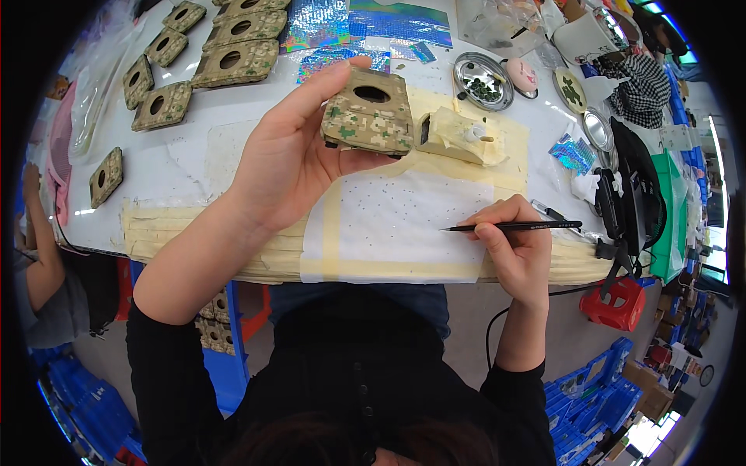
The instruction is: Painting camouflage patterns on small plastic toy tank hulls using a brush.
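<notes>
My left hand (280, 151) is raised over the table and closed around a camouflage-patterned model part (367, 124) with a round hole in its top, perhaps a toy vehicle hull. Its thumb lies along the upper edge and fingers pass underneath. In my right hand (514, 252) a thin black paintbrush (536, 226) is pinched, its fine tip pointing left, apart from the part. Below the tip lies a white sheet (365, 233) dotted with tiny dark specks. Just right of the held part stands a tape-covered block (454, 136) with a small white piece on top.
Several similar camouflage parts (233, 60) stand at the far left. Shiny holographic sheets (318, 27) lie at the back. A round metal dish (507, 97) holds dark green bits, beside a pink rounded object (521, 75). Another person's arm (44, 252) shows at the left edge.
</notes>
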{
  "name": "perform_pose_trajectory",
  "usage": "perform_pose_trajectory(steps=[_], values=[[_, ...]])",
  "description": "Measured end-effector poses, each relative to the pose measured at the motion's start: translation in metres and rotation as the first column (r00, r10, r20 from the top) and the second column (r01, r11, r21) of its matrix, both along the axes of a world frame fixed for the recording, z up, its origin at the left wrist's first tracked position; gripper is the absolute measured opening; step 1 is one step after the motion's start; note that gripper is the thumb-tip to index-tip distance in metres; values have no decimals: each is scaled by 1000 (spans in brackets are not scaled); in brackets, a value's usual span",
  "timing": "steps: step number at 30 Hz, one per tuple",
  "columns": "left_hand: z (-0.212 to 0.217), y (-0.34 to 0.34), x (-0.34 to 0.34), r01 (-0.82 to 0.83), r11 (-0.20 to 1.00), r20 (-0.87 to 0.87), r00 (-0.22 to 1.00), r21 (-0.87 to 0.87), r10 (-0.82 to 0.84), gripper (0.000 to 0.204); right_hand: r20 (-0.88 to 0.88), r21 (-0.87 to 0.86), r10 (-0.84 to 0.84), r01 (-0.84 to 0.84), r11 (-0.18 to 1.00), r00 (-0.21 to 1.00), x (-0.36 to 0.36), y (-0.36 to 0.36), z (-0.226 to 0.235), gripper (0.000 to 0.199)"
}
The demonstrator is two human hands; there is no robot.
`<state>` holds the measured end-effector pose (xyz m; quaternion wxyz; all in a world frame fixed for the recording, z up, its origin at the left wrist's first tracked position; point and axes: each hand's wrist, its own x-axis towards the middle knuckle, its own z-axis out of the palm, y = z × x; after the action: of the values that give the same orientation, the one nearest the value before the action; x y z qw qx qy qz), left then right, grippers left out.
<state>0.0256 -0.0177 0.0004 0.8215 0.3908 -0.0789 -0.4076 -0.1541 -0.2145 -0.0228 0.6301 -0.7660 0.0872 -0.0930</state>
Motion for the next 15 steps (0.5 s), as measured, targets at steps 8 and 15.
perform_pose_trajectory(steps=[8, 15], values=[[1, 0, -1, -5, 1000, 12, 1000, 9, 5, 45, 43, -20, 11, -10, 1000, 999, -1, -2, 0, 6], [1, 0, 0, -11, 1000, 4, 1000, 2, 11, 45, 57, 96, -66, 61, 994, 996, -1, 0, 4, 7]])
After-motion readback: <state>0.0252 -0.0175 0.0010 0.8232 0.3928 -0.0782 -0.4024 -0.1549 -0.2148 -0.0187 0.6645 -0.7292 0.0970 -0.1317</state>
